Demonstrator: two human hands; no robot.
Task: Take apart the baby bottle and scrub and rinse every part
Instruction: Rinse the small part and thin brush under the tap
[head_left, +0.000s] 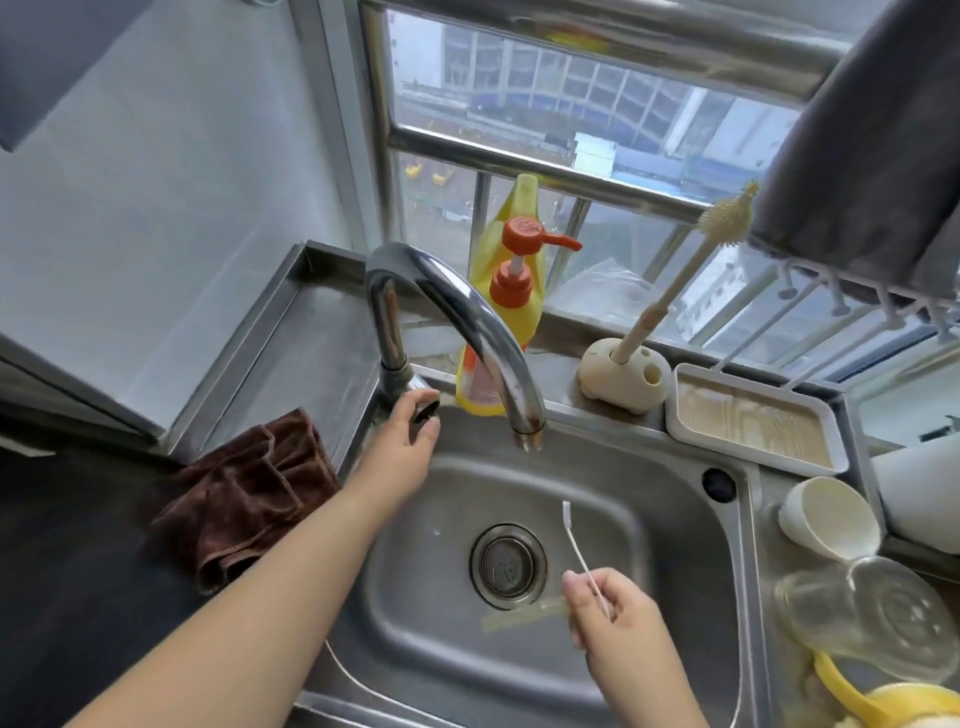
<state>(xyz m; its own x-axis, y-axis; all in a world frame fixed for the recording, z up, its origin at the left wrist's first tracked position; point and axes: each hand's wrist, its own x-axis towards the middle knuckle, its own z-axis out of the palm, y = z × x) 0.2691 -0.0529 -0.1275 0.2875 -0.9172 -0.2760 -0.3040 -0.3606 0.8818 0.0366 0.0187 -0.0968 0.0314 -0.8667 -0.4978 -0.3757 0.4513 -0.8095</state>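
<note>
Right hand (618, 618) pinches a thin white straw brush (579, 553) and pale translucent straw (522, 614) over the steel sink (691, 519); left hand (413, 441) grips the half-hidden black tap handle (427, 411); clear bottle (872, 618) lies right.

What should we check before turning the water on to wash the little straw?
1. Left hand on the tap handle: ok.
2. Right hand holds the thin brush and straw: ok.
3. Straw sits under the spout: not ok, it is nearer the front of the sink.
4. Water running: not ok, none shows.
5. Drain unblocked: ok.
6. Straw already scrubbed inside: cannot tell.
</note>
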